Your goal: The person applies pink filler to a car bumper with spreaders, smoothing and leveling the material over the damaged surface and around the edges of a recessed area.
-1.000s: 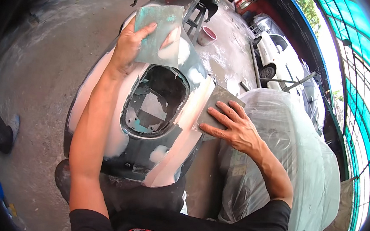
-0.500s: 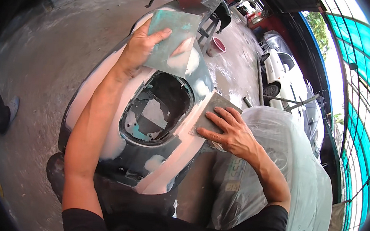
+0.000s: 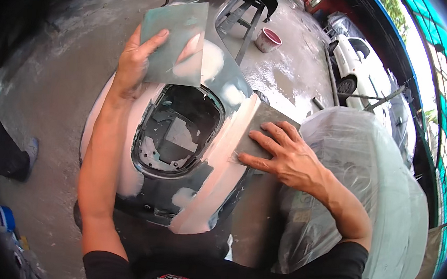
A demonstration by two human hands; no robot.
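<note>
My left hand (image 3: 135,62) grips a flat grey-green rectangular plate (image 3: 164,24) by its left edge, thumb on top. A smear of pinkish putty (image 3: 188,50) lies on the plate, which is held above a dark car bumper (image 3: 155,200). My right hand (image 3: 290,155) has its fingers splayed over a thin grey rectangular spreader (image 3: 267,116) and presses it along the bumper's right side. There the spreader meets a pale pink band of filler (image 3: 212,183). Wide filler also covers the left side, and a large oval opening (image 3: 180,128) sits between.
A plastic-wrapped pale car part (image 3: 373,167) stands close on the right. Farther off are a reddish bucket (image 3: 268,40), a black metal stand (image 3: 240,25) and a white car (image 3: 361,61). At left, a person's leg and shoe (image 3: 29,158) stand on the floor, with a blue-lidded container (image 3: 5,218) below.
My left hand has moved left with the plate, uncovering more of the bumper's far filler patch. My right hand and the spreader stay on nearly the same spot. The view has shifted slightly.
</note>
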